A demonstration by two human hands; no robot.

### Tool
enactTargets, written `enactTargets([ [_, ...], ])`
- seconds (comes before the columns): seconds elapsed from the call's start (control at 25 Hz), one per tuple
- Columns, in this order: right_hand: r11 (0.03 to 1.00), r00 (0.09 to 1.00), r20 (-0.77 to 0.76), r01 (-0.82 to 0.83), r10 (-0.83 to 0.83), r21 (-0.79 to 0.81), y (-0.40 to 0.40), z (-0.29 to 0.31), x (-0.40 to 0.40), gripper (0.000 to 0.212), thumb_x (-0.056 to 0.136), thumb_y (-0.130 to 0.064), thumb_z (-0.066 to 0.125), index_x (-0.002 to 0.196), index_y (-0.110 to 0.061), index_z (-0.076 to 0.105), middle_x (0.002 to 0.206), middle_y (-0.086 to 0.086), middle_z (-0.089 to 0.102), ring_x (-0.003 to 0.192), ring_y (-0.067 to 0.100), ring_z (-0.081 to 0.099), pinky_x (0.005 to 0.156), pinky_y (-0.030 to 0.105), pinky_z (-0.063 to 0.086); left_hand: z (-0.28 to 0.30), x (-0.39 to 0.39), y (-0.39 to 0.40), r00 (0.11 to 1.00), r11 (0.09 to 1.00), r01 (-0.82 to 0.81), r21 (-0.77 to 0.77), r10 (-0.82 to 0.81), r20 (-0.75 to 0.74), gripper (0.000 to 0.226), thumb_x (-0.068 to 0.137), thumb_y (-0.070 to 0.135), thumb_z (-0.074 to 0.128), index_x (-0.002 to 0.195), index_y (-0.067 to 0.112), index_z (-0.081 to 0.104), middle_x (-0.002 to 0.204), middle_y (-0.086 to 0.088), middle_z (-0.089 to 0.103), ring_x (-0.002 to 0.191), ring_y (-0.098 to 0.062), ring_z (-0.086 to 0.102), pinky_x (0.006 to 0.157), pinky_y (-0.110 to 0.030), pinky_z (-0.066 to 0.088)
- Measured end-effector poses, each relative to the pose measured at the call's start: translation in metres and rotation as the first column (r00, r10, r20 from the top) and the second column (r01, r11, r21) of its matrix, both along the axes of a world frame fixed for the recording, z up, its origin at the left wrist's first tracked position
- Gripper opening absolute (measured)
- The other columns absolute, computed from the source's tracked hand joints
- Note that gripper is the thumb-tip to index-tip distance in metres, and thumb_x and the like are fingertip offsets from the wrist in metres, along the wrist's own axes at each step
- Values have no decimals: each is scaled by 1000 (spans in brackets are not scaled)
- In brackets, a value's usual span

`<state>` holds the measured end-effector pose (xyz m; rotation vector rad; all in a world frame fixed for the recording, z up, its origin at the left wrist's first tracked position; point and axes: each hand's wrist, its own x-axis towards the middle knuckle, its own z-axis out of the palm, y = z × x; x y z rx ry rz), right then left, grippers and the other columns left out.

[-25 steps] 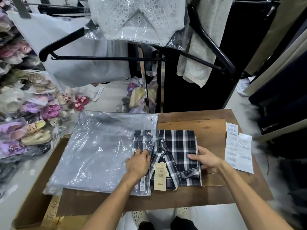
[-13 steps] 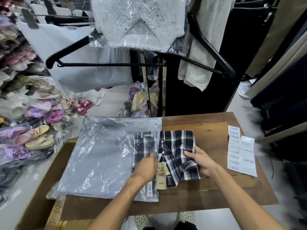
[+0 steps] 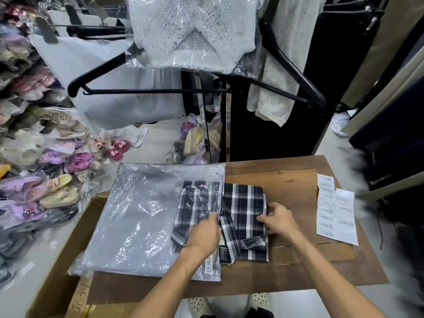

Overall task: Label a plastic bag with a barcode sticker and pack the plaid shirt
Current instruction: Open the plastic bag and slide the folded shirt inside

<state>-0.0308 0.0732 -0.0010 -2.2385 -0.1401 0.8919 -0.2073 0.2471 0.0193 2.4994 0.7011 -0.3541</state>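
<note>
Plaid shirt (image 3: 243,216) half inside plastic bag (image 3: 142,216) — both hands gripping.

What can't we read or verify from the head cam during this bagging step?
- Hang tag, head view: mostly hidden under the left hand.
- Barcode sticker on the plastic bag: digits too small.
- Label sheets: print too small and blurred.
- Plaid shirt: right hand covers its edge, so the grip is unclear.

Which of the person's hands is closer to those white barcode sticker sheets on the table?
The right hand. It rests on the plaid shirt, with bare table between it and the sticker sheets to its right. The left hand is farther left, at the plastic bag's opening.
</note>
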Motion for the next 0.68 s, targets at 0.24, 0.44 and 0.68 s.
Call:
enactTargets([
  [0.24, 990, 999, -43, 33, -27, 134, 5, 3, -5, 72, 89, -2, 75, 151, -19, 44, 100, 14, 74, 90, 23, 74, 66, 35, 65, 2, 8, -9, 991, 991, -94, -93, 102, 83, 41, 99, 7, 48, 140, 7, 48, 82, -4, 70, 68, -14, 68, 78, -36, 62],
  [0.44, 984, 991, -119, -33, 55, 178, 37, 1, -14, 70, 91, -2, 73, 152, -19, 44, 106, 17, 71, 93, 27, 74, 71, 41, 66, 3, 13, -7, 994, 1000, -21, 7, 20, 107, 44, 96, 12, 47, 140, 11, 52, 92, -6, 75, 84, -21, 73, 88, -43, 57],
  [0.68, 972, 1000, -23, -7, 13, 234, 41, 5, -14, 46, 99, -12, 64, 143, -17, 54, 117, 4, 71, 95, 18, 73, 81, 38, 64, 4, 6, -2, 988, 990, -53, -128, 71, 140, 50, 98, 15, 52, 148, 16, 47, 108, -7, 77, 53, 3, 61, 71, -22, 59],
])
